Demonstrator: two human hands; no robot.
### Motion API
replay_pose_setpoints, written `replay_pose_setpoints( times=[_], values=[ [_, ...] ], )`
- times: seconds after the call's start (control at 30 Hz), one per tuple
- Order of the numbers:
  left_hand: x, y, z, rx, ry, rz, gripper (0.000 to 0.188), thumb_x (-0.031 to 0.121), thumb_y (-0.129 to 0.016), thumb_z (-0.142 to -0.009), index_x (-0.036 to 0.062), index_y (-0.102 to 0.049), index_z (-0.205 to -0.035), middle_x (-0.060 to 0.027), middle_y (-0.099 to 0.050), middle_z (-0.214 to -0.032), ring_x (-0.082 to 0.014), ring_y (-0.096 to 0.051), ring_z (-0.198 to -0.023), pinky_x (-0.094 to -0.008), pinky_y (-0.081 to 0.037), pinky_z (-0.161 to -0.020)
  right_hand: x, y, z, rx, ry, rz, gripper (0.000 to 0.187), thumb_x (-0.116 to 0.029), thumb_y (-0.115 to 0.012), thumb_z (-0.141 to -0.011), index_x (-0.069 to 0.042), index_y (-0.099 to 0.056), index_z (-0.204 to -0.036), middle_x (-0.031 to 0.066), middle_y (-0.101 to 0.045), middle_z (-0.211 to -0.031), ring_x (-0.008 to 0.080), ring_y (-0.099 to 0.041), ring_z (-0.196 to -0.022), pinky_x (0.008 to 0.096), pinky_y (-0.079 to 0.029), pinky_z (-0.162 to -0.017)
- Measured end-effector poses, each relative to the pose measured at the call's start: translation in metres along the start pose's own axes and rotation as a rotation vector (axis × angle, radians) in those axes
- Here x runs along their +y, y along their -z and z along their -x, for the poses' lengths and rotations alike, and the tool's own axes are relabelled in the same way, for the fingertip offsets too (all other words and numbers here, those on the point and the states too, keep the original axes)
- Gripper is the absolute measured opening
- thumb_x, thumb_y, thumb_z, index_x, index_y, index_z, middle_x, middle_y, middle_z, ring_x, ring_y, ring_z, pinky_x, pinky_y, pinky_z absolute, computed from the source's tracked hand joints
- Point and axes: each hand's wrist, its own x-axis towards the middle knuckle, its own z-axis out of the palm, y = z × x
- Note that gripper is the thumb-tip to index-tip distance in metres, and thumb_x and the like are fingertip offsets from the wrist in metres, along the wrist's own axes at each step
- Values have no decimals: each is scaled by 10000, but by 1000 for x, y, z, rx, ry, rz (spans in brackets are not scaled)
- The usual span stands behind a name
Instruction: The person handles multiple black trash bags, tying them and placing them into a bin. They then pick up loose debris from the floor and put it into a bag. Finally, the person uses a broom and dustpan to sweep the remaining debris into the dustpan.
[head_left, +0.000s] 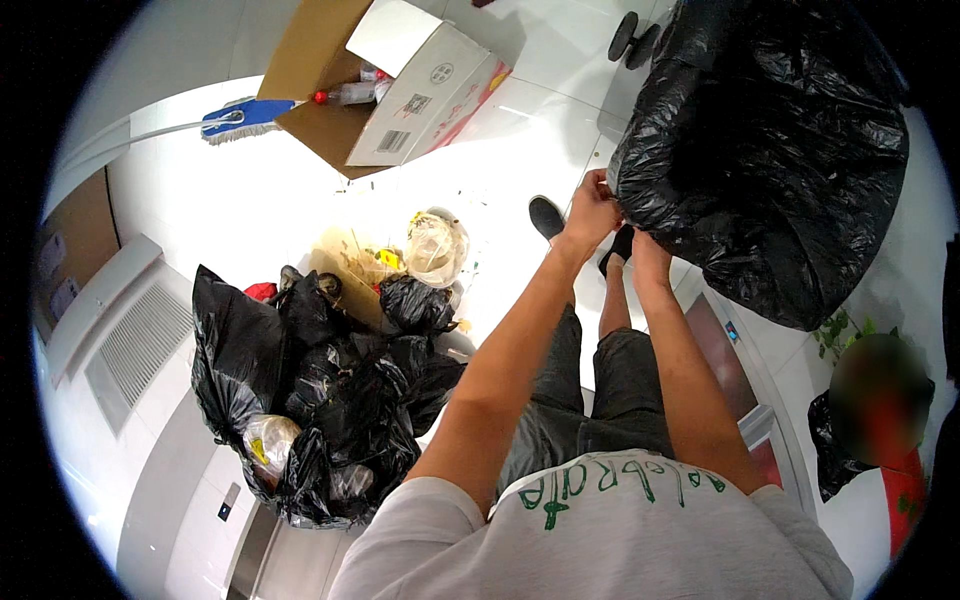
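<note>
A big, full black rubbish bag fills the upper right. My left hand pinches the plastic at the bag's left edge, fingers closed on it. My right hand sits just below, pressed against the same edge of the bag, with its fingers mostly hidden behind the plastic. Both forearms reach up from the lower edge. My dark shoes stand on the white floor under the hands.
A heap of smaller black bags with clear bags of waste lies at the left. An open cardboard box with bottles and a blue mop are at the top. Another person is at the right edge.
</note>
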Motion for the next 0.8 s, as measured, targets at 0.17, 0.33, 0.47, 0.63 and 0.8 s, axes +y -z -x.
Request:
replay_pose_setpoints(
  times=[0.17,0.33,0.47,0.63,0.8],
  values=[
    [9,-1,4,-58,-35,16,372,-115,-454,-733,-54,-429,-1099,-91,-550,-688,-135,-478,-452,-259,-344,-380,4,1,-5,20,66,73,358,-106,-565,-824,-10,-492,-1161,100,-501,-1152,215,-465,-1018,313,-371,-886],
    [-6,10,-10,-168,62,120,277,-81,-464,-745,-43,-446,-1019,-101,-543,-645,-167,-501,-458,-278,-397,-397,2,-3,-4,52,55,13,213,-96,-542,-804,6,-569,-989,126,-566,-1021,245,-507,-942,351,-401,-840],
    [6,11,-1,-176,-63,-65,366,-56,-527,-753,-40,-440,-1109,-112,-594,-876,-171,-596,-747,-280,-502,-608,20,1,1,40,393,389,135,-99,-575,-811,30,-560,-849,79,-576,-817,140,-510,-773,300,-428,-714],
    [17,14,13,-191,-35,-198,318,-48,-475,-807,-27,-482,-1124,-99,-579,-1027,-172,-564,-922,-305,-474,-817,-28,-1,18,72,243,140,78,-50,-604,-759,23,-596,-784,143,-603,-691,256,-605,-723,338,-452,-666],
    [8,13,17,-150,-26,-262,313,-6,-452,-838,-2,-480,-1150,-102,-566,-1034,-182,-533,-971,-318,-460,-822,-48,0,10,55,323,243,180,-54,-604,-727,-3,-625,-899,167,-618,-880,338,-584,-828,392,-451,-761]
  ],
)
